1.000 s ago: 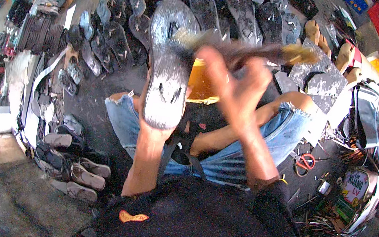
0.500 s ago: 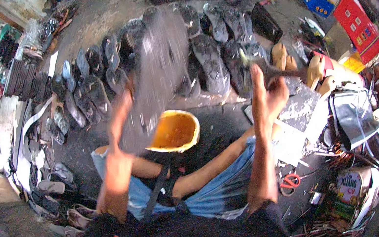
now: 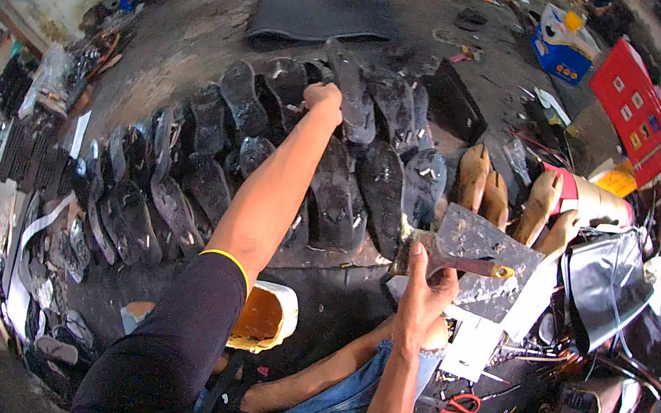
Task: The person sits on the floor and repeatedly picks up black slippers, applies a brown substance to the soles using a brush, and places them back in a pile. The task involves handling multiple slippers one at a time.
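Observation:
My left hand (image 3: 324, 100) reaches out to the far row of dark shoe soles, its fingers closed at the side of one grey-black sole (image 3: 353, 96). Part of that grip is hidden by the hand itself. My right hand (image 3: 427, 295) pinches a flat brush (image 3: 472, 265) with a wooden handle above my knee, its pale bristle end pointing left. Below my left arm stands a white-rimmed tub (image 3: 288, 321) of amber, glue-like liquid, partly covered by the sleeve. Several more soles (image 3: 381, 197) lie in rows ahead of me.
Wooden shoe lasts (image 3: 473, 177) stand right of the soles, beside a speckled grey board (image 3: 478, 230). Orange-handled scissors (image 3: 460, 409) lie on the floor at right. A black sheet (image 3: 319, 6) lies at the far side. Red (image 3: 639, 113) and blue (image 3: 563, 49) boxes sit far right.
My left hand has carried the sole from above the tub out to the far row. My right hand, with the brush, has come lower and nearer.

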Tool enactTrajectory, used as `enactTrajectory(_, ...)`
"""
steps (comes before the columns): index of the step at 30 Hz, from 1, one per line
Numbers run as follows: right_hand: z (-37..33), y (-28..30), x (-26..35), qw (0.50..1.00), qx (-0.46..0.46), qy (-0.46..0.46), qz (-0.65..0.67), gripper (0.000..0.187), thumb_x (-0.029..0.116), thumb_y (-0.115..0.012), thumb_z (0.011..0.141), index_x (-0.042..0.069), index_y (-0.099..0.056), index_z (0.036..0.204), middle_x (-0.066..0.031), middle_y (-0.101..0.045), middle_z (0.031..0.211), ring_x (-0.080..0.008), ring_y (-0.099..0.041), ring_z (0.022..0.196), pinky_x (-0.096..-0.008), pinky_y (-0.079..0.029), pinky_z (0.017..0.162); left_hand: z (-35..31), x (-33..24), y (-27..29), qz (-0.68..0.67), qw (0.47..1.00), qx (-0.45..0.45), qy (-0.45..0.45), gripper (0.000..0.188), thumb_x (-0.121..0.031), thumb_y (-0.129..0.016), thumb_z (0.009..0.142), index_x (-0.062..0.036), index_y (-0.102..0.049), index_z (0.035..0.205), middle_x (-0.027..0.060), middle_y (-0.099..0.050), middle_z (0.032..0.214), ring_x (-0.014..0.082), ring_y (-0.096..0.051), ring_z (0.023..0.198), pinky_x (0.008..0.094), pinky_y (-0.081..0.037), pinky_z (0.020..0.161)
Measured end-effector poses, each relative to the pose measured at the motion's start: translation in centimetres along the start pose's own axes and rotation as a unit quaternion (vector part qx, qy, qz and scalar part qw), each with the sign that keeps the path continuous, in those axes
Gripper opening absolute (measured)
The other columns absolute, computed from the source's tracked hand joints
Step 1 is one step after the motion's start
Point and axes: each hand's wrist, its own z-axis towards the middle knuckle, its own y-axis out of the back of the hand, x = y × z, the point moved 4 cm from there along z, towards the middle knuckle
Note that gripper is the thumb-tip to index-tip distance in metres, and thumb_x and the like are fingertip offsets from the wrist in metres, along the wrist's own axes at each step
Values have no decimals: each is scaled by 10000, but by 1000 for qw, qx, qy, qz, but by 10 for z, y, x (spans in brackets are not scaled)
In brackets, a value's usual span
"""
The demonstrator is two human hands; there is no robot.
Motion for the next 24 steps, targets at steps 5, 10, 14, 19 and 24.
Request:
enactTrajectory(5,3,-8,-11,1000,14,20,-7,329,206,-767,970,-28,-720,1197,-77,-737,1099,-170,-648,1020,-334,-498,959,-71,-26,95,30,959,229,-162,207,-129,-615,930,45,-718,977,149,-714,1110,211,-658,887,370,-506,838)
enactTrajectory(10,15,10,-60,984,35,-10,-172,412,287,-585,1075,9,-654,1371,-160,-662,1375,-274,-621,1209,-397,-478,1064,-283,-19,367,-58,926,311,-205,250,-209,-692,1018,-13,-695,1174,76,-733,1092,152,-691,947,321,-553,894)
enactTrajectory(14,-5,16,-32,981,30,106,-159,367,170,-549,1090,-5,-633,1402,-214,-657,1388,-287,-662,1220,-390,-519,1059,-268,-28,592,275,916,-43,-291,77,-58,-741,914,-5,-716,965,92,-746,922,158,-729,871,329,-588,762)
enactTrajectory(19,-70,-19,45,939,56,168,-293,454,318,-664,1037,-79,-705,1254,-229,-713,1276,-272,-685,1174,-398,-537,1032,-223,-38,937,520,648,-495,-256,290,-287,-708,909,-49,-734,1072,152,-736,984,313,-719,867,430,-571,790)
enactTrajectory(24,-164,-85,60,891,260,151,-339,242,185,-730,972,-11,-769,1108,-157,-779,1081,-231,-739,957,-376,-590,860,-233,11,1179,728,508,-461,22,527,-481,-715,905,-27,-724,1172,220,-738,1090,403,-716,963,516,-560,839)
